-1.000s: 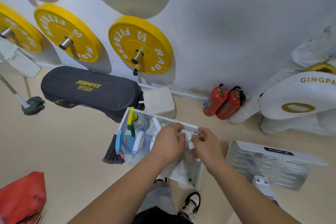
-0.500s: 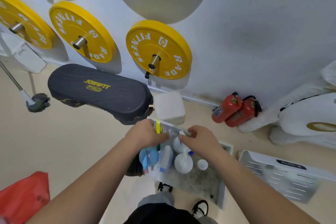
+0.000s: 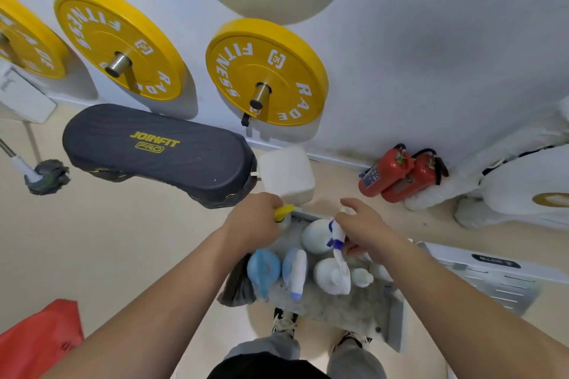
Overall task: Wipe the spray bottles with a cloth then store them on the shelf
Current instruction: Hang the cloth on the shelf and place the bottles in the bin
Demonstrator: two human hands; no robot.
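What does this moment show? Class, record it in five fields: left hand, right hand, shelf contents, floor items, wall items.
left hand: closed on a yellow trigger
right hand: holding a white bottle with blue trim
shelf contents: shelf holds two blue bottles and several white ones
floor items: two red extinguishers, black pad, mop
wall items: yellow plates, a green one above

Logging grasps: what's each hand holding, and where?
Left hand: yellow-nozzled spray bottle, gripped at the head. Right hand: white-and-blue spray bottle, gripped around the trigger head.
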